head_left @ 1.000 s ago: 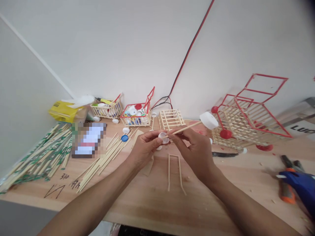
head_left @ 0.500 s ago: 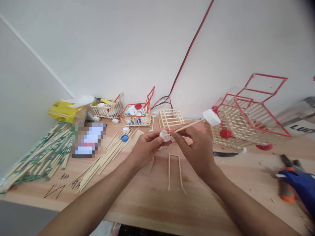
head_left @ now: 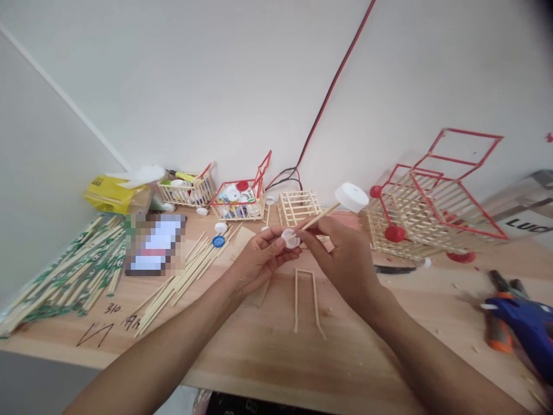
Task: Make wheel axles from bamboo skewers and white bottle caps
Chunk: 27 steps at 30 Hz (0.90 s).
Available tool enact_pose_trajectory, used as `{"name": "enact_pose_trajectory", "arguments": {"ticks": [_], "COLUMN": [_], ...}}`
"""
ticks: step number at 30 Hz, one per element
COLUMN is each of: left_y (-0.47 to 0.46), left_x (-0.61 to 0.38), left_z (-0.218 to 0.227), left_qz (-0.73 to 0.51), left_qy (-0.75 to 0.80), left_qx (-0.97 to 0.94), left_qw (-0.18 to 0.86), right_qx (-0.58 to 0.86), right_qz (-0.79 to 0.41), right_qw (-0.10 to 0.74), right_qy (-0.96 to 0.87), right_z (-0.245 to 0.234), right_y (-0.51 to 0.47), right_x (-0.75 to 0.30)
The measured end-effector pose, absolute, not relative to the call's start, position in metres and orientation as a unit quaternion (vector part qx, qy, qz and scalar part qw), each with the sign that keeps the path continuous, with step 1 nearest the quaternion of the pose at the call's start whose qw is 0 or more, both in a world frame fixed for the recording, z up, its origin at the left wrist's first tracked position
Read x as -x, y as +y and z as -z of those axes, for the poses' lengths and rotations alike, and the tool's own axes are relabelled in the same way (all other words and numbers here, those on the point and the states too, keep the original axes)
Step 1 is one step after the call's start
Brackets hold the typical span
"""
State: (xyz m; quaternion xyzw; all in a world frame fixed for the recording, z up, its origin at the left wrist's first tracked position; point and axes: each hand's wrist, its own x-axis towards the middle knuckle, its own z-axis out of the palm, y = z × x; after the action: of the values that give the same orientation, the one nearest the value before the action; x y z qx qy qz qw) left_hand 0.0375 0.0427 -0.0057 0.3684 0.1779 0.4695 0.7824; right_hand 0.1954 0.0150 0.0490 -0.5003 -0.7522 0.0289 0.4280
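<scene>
"Count?"
"Two white caps, one stick: small cap [head_left: 290, 238] pinched in the left hand [head_left: 264, 253], large cap [head_left: 352, 197] on the far end of the stick [head_left: 318, 219], gripped by the right hand [head_left: 341, 248]."
"Pose?"
"Both curled, meeting above the tabletop [head_left: 367, 363]."
"Writing?"
"'310' handwritten, left; 'LUC' on a box [head_left: 529, 193], far right."

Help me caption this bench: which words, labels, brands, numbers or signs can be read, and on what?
"310": handwritten on the tabletop.
Beside it, an unclear second scrawl; below, a drawn zigzag.
"LUC", then a cut-off letter: box, right edge.
Too small or blurred: print on yellow bag, stick wrappers, dark item at bottom edge.
Phone: pixelated, unreadable.
</scene>
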Motion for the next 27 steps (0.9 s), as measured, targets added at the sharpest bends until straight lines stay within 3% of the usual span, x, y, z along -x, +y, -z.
{"name": "enact_pose_trajectory", "arguments": {"ticks": [15,23,27], "left_y": [0.0429,0.0404,0.0388], "left_x": [-0.0387,-0.0402,-0.038], "left_z": [0.0075,0.0021,0.0004], "left_qz": [-0.475,-0.501,-0.49], "left_qy": [0.213,0.28,0.344], "left_qx": [-0.395,-0.478,-0.587], "left_qw": [0.757,0.665,0.545], "right_qx": [0.526,0.534,0.536], "right_qz": [-0.088,-0.089,-0.066], "right_qw": [0.44,0.445,0.433], "right_qy": [-0.723,-0.713,-0.722], "right_z": [-0.0452,-0.0427,-0.0423], "right_y": [0.0178,0.0198,0.0192], "right_x": [-0.1973,-0.1969,-0.1964]}}
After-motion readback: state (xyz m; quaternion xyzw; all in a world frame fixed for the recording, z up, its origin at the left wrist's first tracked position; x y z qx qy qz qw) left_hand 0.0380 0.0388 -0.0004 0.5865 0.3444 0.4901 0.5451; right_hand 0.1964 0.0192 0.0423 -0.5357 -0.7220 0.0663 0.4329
